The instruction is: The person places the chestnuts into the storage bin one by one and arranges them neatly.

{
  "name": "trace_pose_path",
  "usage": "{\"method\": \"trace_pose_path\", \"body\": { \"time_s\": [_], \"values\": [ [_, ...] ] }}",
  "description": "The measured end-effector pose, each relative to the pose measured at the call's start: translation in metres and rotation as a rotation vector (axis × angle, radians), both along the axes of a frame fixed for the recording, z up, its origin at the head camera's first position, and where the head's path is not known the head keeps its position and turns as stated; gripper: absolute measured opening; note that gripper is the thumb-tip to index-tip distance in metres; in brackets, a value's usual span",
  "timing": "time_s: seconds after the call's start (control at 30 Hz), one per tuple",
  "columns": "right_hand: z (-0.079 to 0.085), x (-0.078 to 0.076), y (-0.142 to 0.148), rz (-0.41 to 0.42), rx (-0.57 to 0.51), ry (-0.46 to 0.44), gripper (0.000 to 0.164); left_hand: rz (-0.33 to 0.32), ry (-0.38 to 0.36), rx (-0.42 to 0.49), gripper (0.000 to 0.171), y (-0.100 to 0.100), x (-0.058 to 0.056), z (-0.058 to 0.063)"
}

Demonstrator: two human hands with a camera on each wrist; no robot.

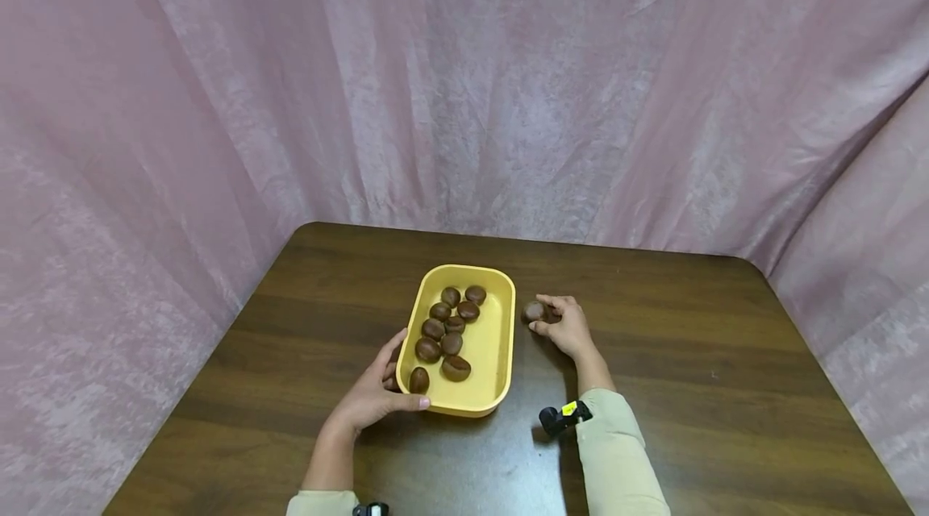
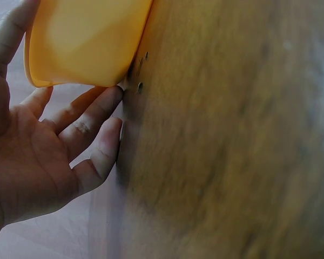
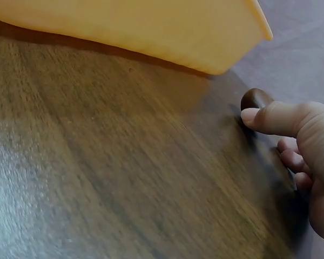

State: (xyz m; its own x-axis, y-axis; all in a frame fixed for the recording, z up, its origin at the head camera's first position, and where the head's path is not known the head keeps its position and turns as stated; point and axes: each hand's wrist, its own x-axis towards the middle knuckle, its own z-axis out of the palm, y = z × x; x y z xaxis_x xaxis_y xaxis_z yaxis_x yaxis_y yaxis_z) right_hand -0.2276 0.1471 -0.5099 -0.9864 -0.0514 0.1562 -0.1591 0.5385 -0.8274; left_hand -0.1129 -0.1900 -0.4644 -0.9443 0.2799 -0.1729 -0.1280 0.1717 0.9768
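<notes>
A yellow rectangular plastic box (image 1: pixel 492 347) stands on the wooden table with several brown chestnuts (image 1: pixel 456 368) inside, mostly along its left half. One chestnut (image 1: pixel 419 380) lies apart in the near left corner. My left hand (image 1: pixel 370 399) holds the box around that corner, thumb at the near rim and fingers along the left side; in the left wrist view the fingertips (image 2: pixel 114 95) meet the box wall. Just right of the box, my right hand (image 1: pixel 569 328) pinches a single chestnut (image 1: pixel 534 311) between thumb and fingers, low over the table. The right wrist view shows the thumb against this chestnut (image 3: pixel 256 99).
The dark wooden table (image 1: pixel 689 387) extends to both sides of the box and has rounded far corners. Pink velvet curtains (image 1: pixel 508 97) hang behind and around it. A black wrist camera (image 1: pixel 562 418) is strapped near the right sleeve.
</notes>
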Motion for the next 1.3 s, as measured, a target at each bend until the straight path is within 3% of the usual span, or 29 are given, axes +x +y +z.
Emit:
{"method": "trace_pose_path", "body": {
  "time_s": [0.13,0.37,0.83,1.1,1.3],
  "values": [
    [0.0,0.001,0.001,-0.027,0.015,0.011,0.048,0.003,-0.001,-0.002,0.111,0.0,0.0,0.0],
    [0.013,0.012,0.005,-0.034,-0.154,-0.062,0.044,-0.001,0.005,0.007,0.111,0.0,0.001,0.001],
    [0.057,0.031,0.001,0.269,-0.163,-0.154,0.043,-0.015,0.015,0.022,0.111,0.001,0.0,-0.001],
    [0.083,0.032,-0.003,0.37,-0.157,-0.151,0.043,-0.017,0.02,0.027,0.111,-0.001,0.001,-0.001],
    [0.094,0.032,-0.011,0.436,-0.129,-0.12,0.042,-0.009,0.009,0.021,0.111,-0.001,0.001,-0.001]
  ]
}}
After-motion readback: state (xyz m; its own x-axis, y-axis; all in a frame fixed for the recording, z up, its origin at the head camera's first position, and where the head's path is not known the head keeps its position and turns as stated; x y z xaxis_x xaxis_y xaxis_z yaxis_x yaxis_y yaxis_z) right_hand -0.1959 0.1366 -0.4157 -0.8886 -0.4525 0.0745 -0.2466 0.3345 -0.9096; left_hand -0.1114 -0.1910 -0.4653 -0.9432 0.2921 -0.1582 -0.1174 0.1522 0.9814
